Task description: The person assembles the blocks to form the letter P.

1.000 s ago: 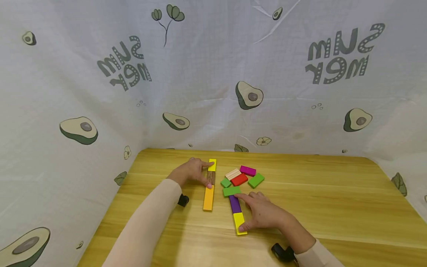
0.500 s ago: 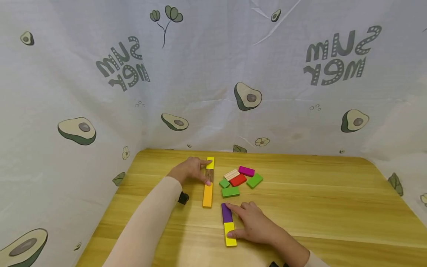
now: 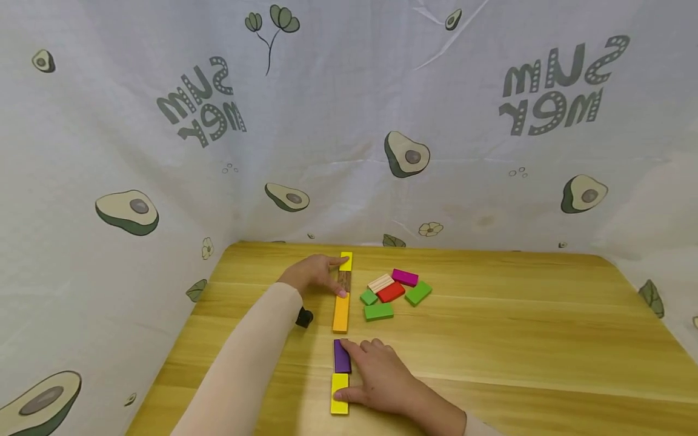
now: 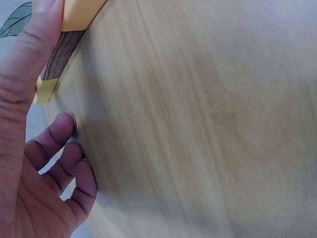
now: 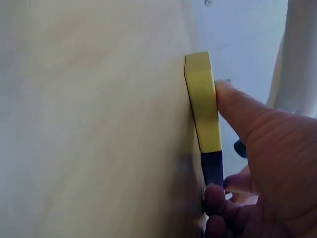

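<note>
On the near stretch of the tabletop (image 3: 518,327), your right hand (image 3: 384,376) spreads thumb and forefinger wide along two blocks: the thumb presses the long yellow block (image 3: 339,408), and the forefinger touches the purple block (image 3: 340,358) (whether that fingertip sits on top or over the far end is hard to tell; the wrist view blurs there). Those two blocks meet end to end. Beyond them, across a narrow gap, your left hand (image 3: 312,272) spans a second row, thumb at the orange block (image 3: 340,316), forefinger on the short yellow block (image 3: 346,266), with the brown block (image 3: 345,280) between; its other fingers bend loosely. Right of that row lie the near green block (image 3: 378,312), small green block (image 3: 368,297), red block (image 3: 391,292), striped wooden block (image 3: 380,283), magenta block (image 3: 405,277) and outer green block (image 3: 418,293). Behind the tabletop hangs printed white cloth (image 3: 338,109).
</note>
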Available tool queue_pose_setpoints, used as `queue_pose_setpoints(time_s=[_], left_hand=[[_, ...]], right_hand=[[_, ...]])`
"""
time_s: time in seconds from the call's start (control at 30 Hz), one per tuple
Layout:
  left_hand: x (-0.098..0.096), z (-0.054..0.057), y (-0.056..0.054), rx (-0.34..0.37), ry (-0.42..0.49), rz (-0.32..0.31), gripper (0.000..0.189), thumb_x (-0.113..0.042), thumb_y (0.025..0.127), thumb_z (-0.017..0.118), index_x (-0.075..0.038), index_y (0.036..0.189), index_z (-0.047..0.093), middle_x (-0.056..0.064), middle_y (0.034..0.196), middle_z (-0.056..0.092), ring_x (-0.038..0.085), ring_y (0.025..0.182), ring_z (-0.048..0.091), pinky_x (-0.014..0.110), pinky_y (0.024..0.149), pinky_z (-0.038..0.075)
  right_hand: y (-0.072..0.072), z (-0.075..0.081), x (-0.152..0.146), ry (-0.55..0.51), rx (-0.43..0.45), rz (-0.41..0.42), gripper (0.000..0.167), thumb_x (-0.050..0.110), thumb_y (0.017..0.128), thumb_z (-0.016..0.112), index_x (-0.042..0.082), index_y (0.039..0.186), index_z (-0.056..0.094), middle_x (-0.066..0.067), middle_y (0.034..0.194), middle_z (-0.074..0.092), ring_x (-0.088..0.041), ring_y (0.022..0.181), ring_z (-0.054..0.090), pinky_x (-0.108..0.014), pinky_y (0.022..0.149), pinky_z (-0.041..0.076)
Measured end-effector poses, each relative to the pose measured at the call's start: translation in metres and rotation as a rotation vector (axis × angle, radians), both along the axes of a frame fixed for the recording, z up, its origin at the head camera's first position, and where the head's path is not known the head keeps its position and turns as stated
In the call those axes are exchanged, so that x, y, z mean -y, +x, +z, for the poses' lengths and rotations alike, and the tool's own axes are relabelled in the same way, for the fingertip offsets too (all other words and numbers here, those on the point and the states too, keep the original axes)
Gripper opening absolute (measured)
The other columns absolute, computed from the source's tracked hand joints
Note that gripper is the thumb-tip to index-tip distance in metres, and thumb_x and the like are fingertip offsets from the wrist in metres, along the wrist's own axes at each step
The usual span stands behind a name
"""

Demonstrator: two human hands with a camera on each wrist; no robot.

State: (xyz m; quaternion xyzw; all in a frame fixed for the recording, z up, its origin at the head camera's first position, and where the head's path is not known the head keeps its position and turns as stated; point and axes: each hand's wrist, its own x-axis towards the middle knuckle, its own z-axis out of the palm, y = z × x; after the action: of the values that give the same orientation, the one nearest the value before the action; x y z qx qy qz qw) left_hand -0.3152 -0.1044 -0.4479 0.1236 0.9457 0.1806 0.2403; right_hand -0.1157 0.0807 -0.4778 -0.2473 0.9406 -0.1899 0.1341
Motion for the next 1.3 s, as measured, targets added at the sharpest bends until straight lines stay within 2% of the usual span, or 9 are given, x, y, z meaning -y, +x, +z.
queue_pose_setpoints(time_s=[0.1,0.23,0.47,0.53,0.67,0.77,0.87,1.3], left_hand=[[-0.001,0.000,0.000,-0.003,0.000,0.007,0.099,-0.057,0.070,0.088,-0.051,0.154,0.036,0.005,0.167,0.036,0.032,0.153,0.035,0.055,0.123,0.034],[-0.001,-0.001,-0.001,-0.009,-0.003,0.010,0.098,-0.057,0.070,0.089,-0.051,0.153,0.037,0.005,0.166,0.036,0.032,0.152,0.036,0.055,0.123,0.034],[-0.001,-0.003,-0.001,0.000,0.008,0.019,0.099,-0.057,0.069,0.089,-0.052,0.153,0.037,0.004,0.166,0.036,0.032,0.153,0.036,0.056,0.123,0.033],[-0.001,-0.004,-0.001,-0.002,0.004,0.017,0.099,-0.057,0.069,0.089,-0.052,0.153,0.037,0.004,0.166,0.037,0.032,0.153,0.036,0.057,0.123,0.033],[0.000,-0.004,-0.001,-0.002,0.005,0.020,0.099,-0.059,0.069,0.089,-0.052,0.153,0.037,0.004,0.166,0.036,0.032,0.153,0.035,0.057,0.122,0.034],[0.000,-0.003,0.000,-0.002,0.008,0.021,0.099,-0.058,0.069,0.088,-0.052,0.153,0.037,0.005,0.167,0.036,0.033,0.153,0.035,0.057,0.123,0.033],[-0.001,-0.003,0.000,-0.004,0.009,0.016,0.099,-0.058,0.069,0.088,-0.052,0.153,0.037,0.005,0.166,0.036,0.033,0.153,0.035,0.056,0.123,0.033],[-0.001,-0.004,-0.002,-0.003,0.005,0.019,0.099,-0.058,0.069,0.089,-0.052,0.153,0.037,0.005,0.166,0.037,0.032,0.152,0.036,0.056,0.123,0.034]], right_hand=[[-0.001,-0.001,0.004,0.013,-0.016,-0.019,0.092,0.077,0.080,0.068,0.020,0.150,0.050,-0.003,0.120,0.067,-0.019,0.104,0.057,-0.041,0.086,0.051],[-0.002,-0.004,0.008,-0.002,-0.029,-0.048,0.092,0.075,0.081,0.069,0.017,0.151,0.050,-0.005,0.122,0.068,-0.020,0.104,0.059,-0.041,0.087,0.053],[-0.004,-0.009,0.010,-0.081,0.006,-0.145,0.097,0.069,0.082,0.072,0.005,0.150,0.046,-0.009,0.127,0.069,-0.022,0.106,0.062,-0.044,0.091,0.055],[-0.005,-0.008,0.009,-0.111,0.018,-0.171,0.086,0.065,0.086,0.071,0.004,0.142,0.051,-0.007,0.115,0.071,-0.020,0.098,0.062,-0.041,0.084,0.056],[-0.008,-0.008,0.007,-0.157,-0.008,-0.171,0.041,0.045,0.099,0.066,0.009,0.118,0.064,0.005,0.087,0.066,-0.011,0.080,0.055,-0.030,0.069,0.049],[-0.010,-0.007,0.007,-0.165,-0.045,-0.145,0.021,0.033,0.101,0.064,0.013,0.107,0.066,0.008,0.084,0.065,-0.008,0.078,0.052,-0.027,0.067,0.046],[-0.012,-0.006,0.007,-0.164,-0.056,-0.140,0.016,0.030,0.101,0.066,0.014,0.104,0.066,0.008,0.084,0.066,-0.008,0.077,0.052,-0.026,0.065,0.045],[-0.013,-0.008,0.010,-0.140,-0.084,-0.164,0.018,0.033,0.100,0.067,0.016,0.104,0.065,0.007,0.087,0.069,-0.012,0.083,0.061,-0.029,0.066,0.048]])
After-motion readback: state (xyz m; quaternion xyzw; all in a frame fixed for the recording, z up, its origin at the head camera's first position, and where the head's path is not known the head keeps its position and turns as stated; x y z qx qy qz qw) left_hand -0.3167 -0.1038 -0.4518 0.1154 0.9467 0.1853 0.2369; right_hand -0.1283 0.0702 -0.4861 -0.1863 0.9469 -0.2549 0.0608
